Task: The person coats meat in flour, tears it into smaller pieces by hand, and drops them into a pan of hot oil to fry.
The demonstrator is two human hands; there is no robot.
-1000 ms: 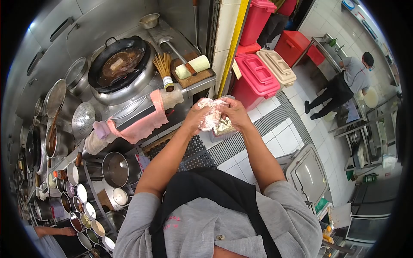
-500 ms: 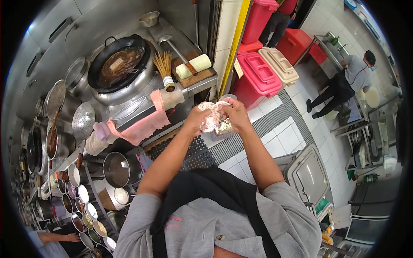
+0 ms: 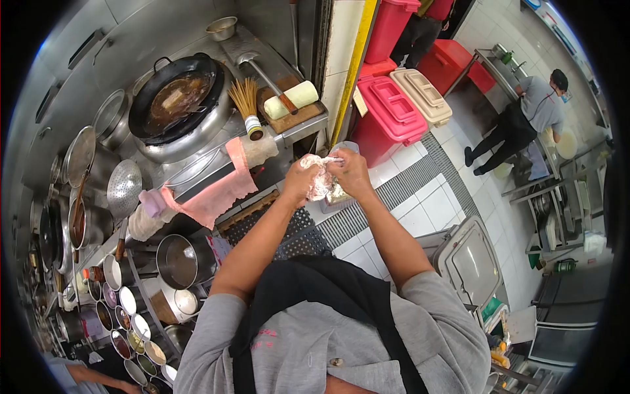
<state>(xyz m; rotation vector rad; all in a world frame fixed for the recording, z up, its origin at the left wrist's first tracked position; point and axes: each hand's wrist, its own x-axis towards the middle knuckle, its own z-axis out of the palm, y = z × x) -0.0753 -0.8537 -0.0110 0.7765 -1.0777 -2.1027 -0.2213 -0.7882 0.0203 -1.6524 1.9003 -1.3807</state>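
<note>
Both hands are raised together in front of my body. My left hand (image 3: 301, 182) grips the left side of a pale, pinkish-white, flour-coated piece of food (image 3: 320, 182). On its right side, my right hand (image 3: 350, 172) has its fingers pressed on the upper edge of the same piece. Its exact kind cannot be made out. Just below and behind the hands is a clear container (image 3: 338, 205) with pale, crumbly contents, partly hidden by my right hand.
A wok (image 3: 176, 98) with brown liquid and a piece of food stands at the upper left. Sauce pots (image 3: 140, 326) fill the lower left. Pink bins (image 3: 390, 115) stand beyond the hands. A co-worker (image 3: 525, 121) bends at the right counter; another person's arm shows lower left.
My right hand has turned inward and moved slightly left. The food piece now looks narrower and more bunched between the hands. The arm at lower left has moved down.
</note>
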